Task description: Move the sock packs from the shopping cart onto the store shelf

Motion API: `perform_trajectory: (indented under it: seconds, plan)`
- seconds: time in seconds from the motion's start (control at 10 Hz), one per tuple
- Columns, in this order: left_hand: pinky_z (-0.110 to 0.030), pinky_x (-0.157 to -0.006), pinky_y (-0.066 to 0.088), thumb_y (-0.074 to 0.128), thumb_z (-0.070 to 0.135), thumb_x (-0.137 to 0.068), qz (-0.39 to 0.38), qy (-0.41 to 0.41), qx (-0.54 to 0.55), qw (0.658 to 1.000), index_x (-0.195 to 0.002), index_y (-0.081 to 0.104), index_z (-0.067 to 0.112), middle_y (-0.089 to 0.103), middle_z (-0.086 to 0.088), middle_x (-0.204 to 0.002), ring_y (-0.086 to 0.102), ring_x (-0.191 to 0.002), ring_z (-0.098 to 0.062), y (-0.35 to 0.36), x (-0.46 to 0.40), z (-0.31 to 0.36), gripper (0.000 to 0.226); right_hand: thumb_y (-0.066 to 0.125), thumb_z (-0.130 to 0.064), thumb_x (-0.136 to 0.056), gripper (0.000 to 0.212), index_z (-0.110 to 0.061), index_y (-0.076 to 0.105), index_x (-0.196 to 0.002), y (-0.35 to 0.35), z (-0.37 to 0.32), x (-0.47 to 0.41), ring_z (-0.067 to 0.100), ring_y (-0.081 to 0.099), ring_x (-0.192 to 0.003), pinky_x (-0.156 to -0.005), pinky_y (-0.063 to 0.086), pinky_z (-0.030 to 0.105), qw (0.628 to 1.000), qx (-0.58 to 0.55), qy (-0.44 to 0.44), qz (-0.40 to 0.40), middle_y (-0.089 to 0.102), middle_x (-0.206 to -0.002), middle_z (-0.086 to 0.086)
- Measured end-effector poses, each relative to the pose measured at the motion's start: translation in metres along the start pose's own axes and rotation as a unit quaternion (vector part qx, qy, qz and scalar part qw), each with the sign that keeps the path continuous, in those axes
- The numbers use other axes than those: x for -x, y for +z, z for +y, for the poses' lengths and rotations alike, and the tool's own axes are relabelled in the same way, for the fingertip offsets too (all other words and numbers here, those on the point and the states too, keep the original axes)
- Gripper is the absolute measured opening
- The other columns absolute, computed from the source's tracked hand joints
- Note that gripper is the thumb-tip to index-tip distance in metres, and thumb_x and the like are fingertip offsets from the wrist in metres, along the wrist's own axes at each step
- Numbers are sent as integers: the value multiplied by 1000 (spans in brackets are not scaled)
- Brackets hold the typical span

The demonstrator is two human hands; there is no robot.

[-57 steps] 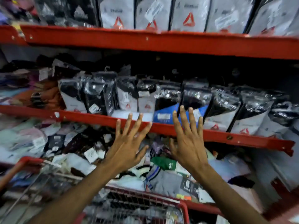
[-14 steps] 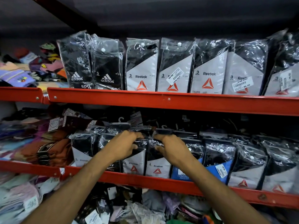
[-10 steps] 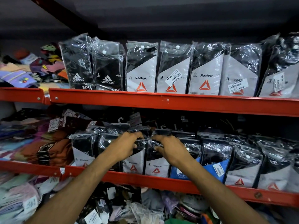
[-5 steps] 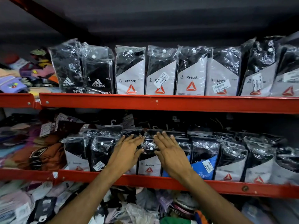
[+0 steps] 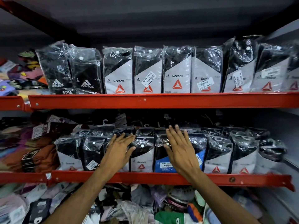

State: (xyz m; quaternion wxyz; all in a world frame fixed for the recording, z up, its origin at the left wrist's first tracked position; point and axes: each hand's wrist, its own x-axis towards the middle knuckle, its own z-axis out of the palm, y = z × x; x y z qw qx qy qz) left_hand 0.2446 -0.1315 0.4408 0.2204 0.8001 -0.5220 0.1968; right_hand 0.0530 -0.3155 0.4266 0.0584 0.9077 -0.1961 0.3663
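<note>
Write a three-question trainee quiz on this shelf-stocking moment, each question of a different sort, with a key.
1. True or false: the left hand is clenched around a sock pack.
2. Multiple choice: the blue pack under the right hand on the middle shelf reads: A) adidas B) Jockey C) Puma.
3. Fill in: the two leftmost packs on the upper shelf carry the brand ____.

Key:
1. False; both hands lie flat and open against the row of packs.
2. B.
3. adidas.
</note>
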Motion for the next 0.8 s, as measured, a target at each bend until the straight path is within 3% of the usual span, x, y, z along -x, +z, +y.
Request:
perform_trajectory:
  seconds: [0.2, 0.3, 0.4, 0.7, 0.8]
  plan:
    - [-49, -128, 8, 36, 45, -106, 10, 14, -21, 1000, -154, 37, 22, 41, 1, -160, 23, -154, -22, 6, 2, -4, 54, 28, -46, -107, 65, -14, 13, -161, 7, 15, 4, 20, -2, -159, -128, -1, 44, 999, 13, 9, -38, 6, -171, 3]
    - [-58, -126, 1, 28, 50, -105, 37, 36, -67, 996, -160, 19, 22, 14, 0, -169, -1, -158, -25, 16, 14, -2, 63, 34, -46, -106, 68, -16, 8, -162, 12, 16, 13, 23, -4, -159, -128, 1, 48, 1000, 24, 6, 18, 1, -172, 6]
    - [-64, -123, 1, 27, 48, -106, 55, 54, -123, 989, -161, 3, 19, -4, -8, -171, -13, -156, -33, 31, 28, -1, 67, 38, -43, -104, 71, -17, 7, -162, 26, 18, 25, 25, 1, -159, -127, 7, 52, 998, 32, -5, 48, 2, -172, 6]
    - [-70, -119, 15, 26, 48, -105, 27, 34, -171, 984, -161, 1, 15, -4, -13, -171, -10, -156, -37, 40, 31, 0, 69, 32, -46, -105, 70, -16, 6, -162, 40, 22, 28, 26, 1, -159, -125, 12, 55, 997, 67, -10, 28, -1, -172, 5]
    - [-73, -117, 16, 22, 51, -105, 47, 39, -161, 985, -161, 3, 14, -4, -13, -171, -9, -156, -38, 35, 34, 9, 70, 37, -48, -104, 72, -16, 8, -162, 26, 18, 27, 26, 2, -159, -123, 16, 58, 997, 47, -13, 57, 1, -172, 5]
